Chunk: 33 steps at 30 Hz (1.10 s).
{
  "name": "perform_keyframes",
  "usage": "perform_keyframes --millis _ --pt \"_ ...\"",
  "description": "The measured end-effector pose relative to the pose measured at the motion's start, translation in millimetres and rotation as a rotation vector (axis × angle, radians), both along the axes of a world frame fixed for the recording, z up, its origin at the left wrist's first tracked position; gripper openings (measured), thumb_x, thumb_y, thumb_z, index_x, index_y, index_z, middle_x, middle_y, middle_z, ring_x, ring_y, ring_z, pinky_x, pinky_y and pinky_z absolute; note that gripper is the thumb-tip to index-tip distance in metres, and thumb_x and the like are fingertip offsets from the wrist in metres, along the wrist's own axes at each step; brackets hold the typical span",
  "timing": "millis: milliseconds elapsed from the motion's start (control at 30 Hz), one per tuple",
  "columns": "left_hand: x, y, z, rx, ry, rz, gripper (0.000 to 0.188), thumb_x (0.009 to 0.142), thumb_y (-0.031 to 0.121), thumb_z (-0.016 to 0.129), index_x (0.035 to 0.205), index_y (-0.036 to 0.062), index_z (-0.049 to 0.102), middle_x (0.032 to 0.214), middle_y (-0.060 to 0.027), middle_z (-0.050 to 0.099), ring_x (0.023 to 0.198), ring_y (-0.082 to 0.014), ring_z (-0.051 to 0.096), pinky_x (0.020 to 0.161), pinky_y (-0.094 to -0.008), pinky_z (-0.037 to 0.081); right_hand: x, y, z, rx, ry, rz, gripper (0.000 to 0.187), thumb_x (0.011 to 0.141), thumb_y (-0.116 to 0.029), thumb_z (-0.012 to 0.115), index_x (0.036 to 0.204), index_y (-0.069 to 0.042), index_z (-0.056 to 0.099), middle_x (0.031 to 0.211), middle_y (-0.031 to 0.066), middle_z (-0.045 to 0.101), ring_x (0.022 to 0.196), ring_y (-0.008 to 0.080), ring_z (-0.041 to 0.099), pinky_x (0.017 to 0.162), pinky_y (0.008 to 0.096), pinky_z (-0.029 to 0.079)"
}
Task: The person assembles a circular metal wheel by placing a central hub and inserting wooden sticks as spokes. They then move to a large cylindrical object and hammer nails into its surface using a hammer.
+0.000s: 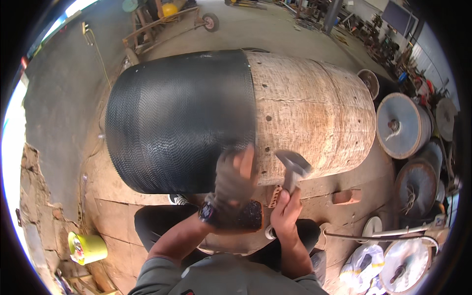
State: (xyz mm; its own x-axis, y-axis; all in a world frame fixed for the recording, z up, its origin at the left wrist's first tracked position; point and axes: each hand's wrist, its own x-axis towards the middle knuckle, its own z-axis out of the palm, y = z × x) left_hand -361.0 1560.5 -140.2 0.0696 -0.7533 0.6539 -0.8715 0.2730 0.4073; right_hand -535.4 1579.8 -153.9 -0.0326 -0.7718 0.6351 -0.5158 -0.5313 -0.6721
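Note:
A large drum (314, 115) lies on its side in front of me, its right part a bare, tan, fibrous surface dotted with dark holes. Black ribbed covering (172, 118) wraps its left part and ends in a straight edge near the middle. My left hand (233, 179), in a grey glove with fingertips exposed, is at the near end of that edge. Motion smears it, and anything between its fingers cannot be made out. Just right of it, my right hand (286, 209), bare, is closed around the handle of a hammer (293, 163), head raised in front of the drum's bare part.
A brick (346, 196) lies on the floor to the right. Several metal-ended rollers (399, 125) stand along the right side, with a plastic bag (363, 261) below. A yellow bucket (88, 248) stands at the lower left. Beyond the drum is a wheeled frame (162, 24).

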Motion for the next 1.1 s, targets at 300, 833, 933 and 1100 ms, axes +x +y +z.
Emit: perform_keyframes --millis 300,833,933,1100 --pt "-5 79 -39 0.6 0.289 -0.392 0.028 0.089 0.033 0.069 0.1 0.0075 0.072 0.093 -0.0191 0.073 0.088 -0.0373 0.073 0.076 -0.0459 0.059 0 -4 -10 0.211 0.026 0.059 0.032 0.11 -0.03 0.049 0.106 0.002 0.049 0.068 0.0217 0.058 0.058 0.0313 0.063 0.05 0.042 0.045" --pt "-10 77 -10 0.759 0.334 -0.289 0.028 0.088 0.029 0.069 0.097 0.0031 0.067 0.092 -0.0182 0.073 0.085 -0.0381 0.072 0.074 -0.0462 0.058 6 2 -7 0.143 -0.17 0.149 0.028 0.11 -0.025 0.053 0.098 0.0 0.053 0.065 0.0009 0.048 0.055 0.0115 0.045 0.05 0.0274 0.034" --pt "8 60 10 0.554 0.436 -0.186 0.022 0.092 0.022 0.067 0.104 0.0039 0.066 0.101 -0.0179 0.07 0.085 -0.037 0.07 0.075 -0.0463 0.058 13 -3 1 -0.288 -0.441 0.105 0.034 0.11 -0.028 0.052 0.088 -0.002 0.052 0.064 0.0033 0.048 0.052 0.0119 0.041 0.048 0.0287 0.033" --pt "82 -19 39 -0.283 -0.317 -0.221 0.051 0.081 0.008 0.068 0.13 0.0044 0.058 0.101 -0.0118 0.065 0.091 -0.0314 0.066 0.087 -0.0514 0.056 7 1 12 0.466 0.26 -0.04 0.026 0.108 -0.021 0.052 0.096 0.002 0.054 0.074 0.026 0.063 0.067 0.0459 0.066 0.054 0.0467 0.046"
